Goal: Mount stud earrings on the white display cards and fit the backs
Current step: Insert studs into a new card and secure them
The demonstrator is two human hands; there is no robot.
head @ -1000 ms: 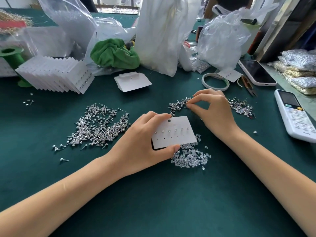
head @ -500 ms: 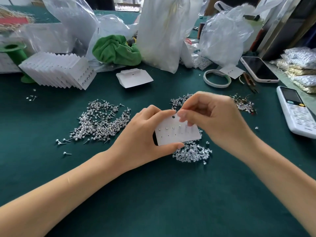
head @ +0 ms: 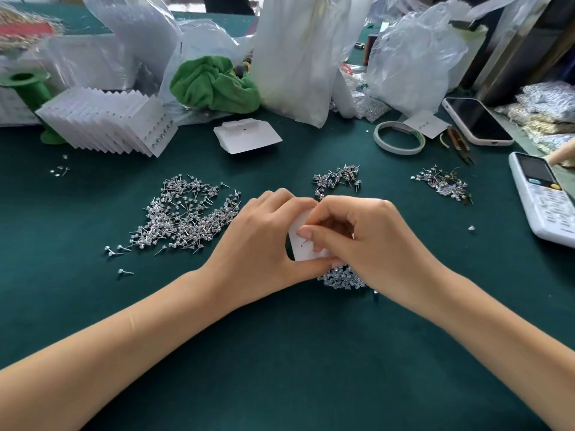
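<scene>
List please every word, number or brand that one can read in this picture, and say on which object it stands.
No text can be read anywhere.
Remote control: key and screen markings too small and blurred.
Phone: screen dark, nothing shown.
White display card held by left hand and right hand: only holes, no print visible.
Stack of cards: no print visible.

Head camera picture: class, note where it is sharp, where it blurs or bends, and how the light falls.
Head view: soft, even light, faint shadows on the green table; stud earrings pile fairly sharp; red item at top left smeared; wide-angle lens bows the edges, stretching the remote control; right hand hides most of the white display card.
</scene>
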